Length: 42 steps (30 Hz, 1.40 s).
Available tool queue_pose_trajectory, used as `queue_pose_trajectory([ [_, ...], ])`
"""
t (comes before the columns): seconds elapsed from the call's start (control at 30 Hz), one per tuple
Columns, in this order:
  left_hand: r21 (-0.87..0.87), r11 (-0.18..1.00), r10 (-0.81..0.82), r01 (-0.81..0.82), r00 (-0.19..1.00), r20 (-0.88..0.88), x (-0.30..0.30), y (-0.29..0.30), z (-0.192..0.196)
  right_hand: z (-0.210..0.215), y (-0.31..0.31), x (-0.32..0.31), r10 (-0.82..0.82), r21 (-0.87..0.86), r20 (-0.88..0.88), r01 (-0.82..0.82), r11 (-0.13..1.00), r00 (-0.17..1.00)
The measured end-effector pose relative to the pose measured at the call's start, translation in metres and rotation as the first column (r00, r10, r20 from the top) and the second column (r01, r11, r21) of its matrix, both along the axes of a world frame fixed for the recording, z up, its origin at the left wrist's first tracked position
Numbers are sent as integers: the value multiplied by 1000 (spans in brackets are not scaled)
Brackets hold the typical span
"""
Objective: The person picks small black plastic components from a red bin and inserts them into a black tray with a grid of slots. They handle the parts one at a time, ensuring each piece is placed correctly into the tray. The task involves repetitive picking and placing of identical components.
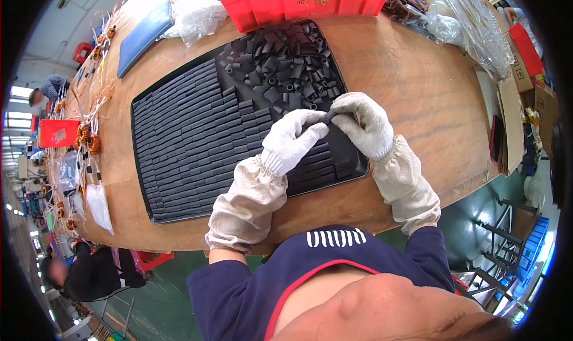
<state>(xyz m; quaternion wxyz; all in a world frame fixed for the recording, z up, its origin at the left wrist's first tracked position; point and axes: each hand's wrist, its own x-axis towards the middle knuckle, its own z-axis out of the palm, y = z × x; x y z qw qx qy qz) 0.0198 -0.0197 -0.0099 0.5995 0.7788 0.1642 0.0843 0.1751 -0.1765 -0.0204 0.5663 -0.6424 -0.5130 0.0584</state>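
Both of my hands wear white knit gloves and meet over the right part of a black tray point(365, 165). Between them is a short black tube point(327, 118). My left hand point(292, 139) pinches one end of it with thumb and fingers, and my right hand point(364, 125) grips the other end. Below and to the left, rows of black tubes point(185, 132) lie side by side in the tray. A loose heap of black tubes point(286, 60) fills the tray's far right part.
A red plastic crate point(304, 5) stands behind the tray on the wooden table point(418, 102). A blue folder point(145, 38) and clear plastic bags point(197, 16) lie at the far left. Copper coils with wires point(89, 139) line the left edge. Cardboard point(510, 120) stands at right. A person point(98, 272) sits lower left.
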Motion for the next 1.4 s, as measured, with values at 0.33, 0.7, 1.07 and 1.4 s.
queue_pose_trajectory([
  [0.33,124,992,23,-31,998,62,-3,10,10,20,8,-3,54,-3,290,-55,998,955],
  [0.7,936,310,429,-167,903,19,-20,180,-6,-23,15,16,-144,-55,258,163,985,955],
  [1.07,969,240,171,52,981,-94,-18,186,-11,-20,16,18,-105,-59,330,132,990,938],
  [1.4,985,162,86,-56,995,43,-12,168,-12,-23,15,17,-144,-51,352,173,984,925],
])
